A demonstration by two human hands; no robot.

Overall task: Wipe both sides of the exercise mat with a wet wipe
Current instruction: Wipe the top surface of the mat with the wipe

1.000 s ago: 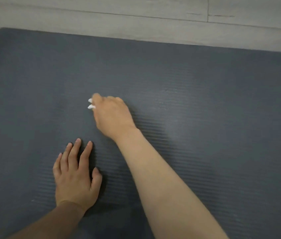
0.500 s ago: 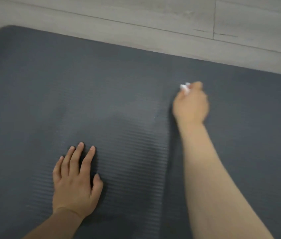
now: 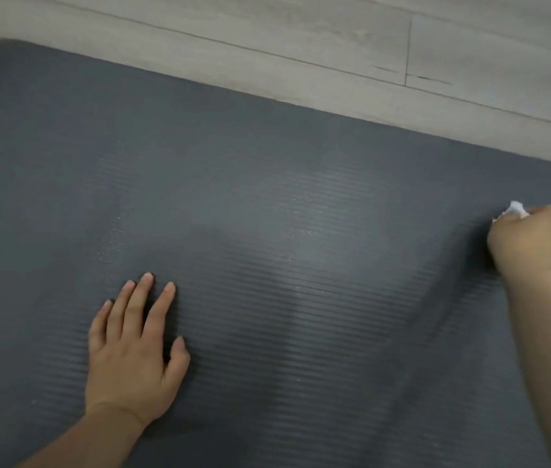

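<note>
mat: dark grey ribbed exercise mat (image 3: 267, 204) flat on the wood floor (image 3: 301, 38), rounded far-left corner in view, fills most of the frame
mat feel: likely soft foam, light and floppy; ribs look grippy, so the wipe will probably drag, not glide
wipe: small white wet wipe (image 3: 513, 210), bunched up, on the mat near its far edge at right
right hand: right hand (image 3: 529, 241) fingers curled round the wipe, pressing it to the mat
left hand: left hand (image 3: 134, 346) flat, fingers straight and slightly spread, palm down on the mat
damp patches: lighter sheen mid-mat
hold for flip: judge an edge or corner best; underside not yet shown
</note>
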